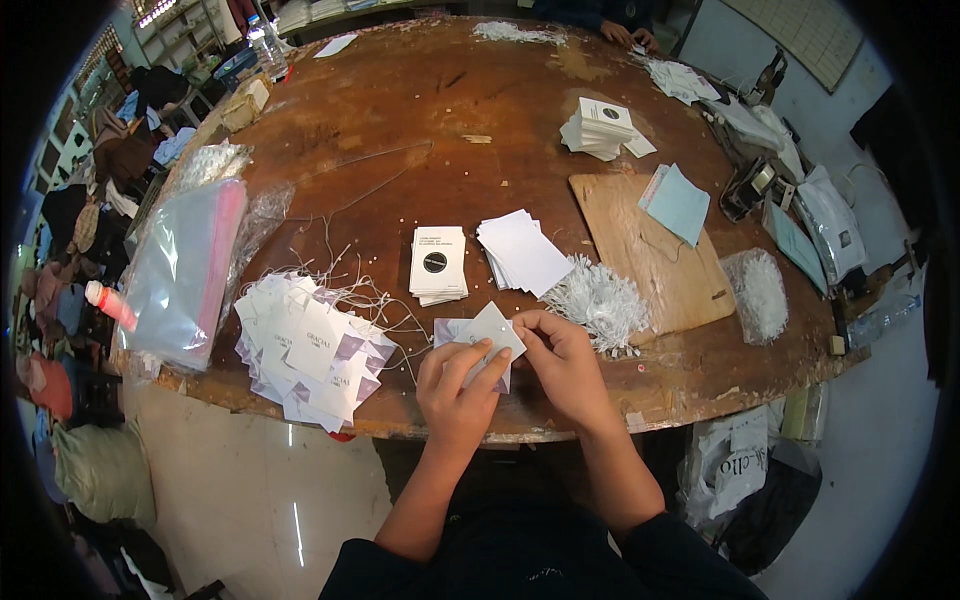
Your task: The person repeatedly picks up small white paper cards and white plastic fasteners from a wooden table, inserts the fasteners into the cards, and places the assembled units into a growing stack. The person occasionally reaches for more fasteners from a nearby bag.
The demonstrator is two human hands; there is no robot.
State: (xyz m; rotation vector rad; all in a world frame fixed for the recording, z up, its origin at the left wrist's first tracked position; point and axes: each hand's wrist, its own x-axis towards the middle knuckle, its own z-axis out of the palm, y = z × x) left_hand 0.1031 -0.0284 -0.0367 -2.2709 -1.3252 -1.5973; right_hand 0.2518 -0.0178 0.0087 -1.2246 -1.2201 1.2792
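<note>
Near the table's front edge, my left hand (455, 392) presses its fingers over a white hang tag (494, 322), which is turned cornerwise. Another card, pale lavender (446, 328), shows beneath it. My right hand (562, 368) pinches at the tag's right corner; anything thin between those fingertips is too small to make out. To the left lies a heap of strung white and lavender tags (310, 340). Just beyond my hands sit a stack of printed cards with a black circle (438, 262) and a fanned stack of white cards (522, 252). A bundle of white strings (598, 300) lies beside my right hand.
Clear plastic bags (190, 270) lie at the left with a red-and-white bottle (110, 304). On the right are a wooden board (690, 285), a light-blue card (678, 205) and a bagged string bundle (757, 298). More cards (600, 130) stand farther back. Another person's hands (630, 36) are at the far edge.
</note>
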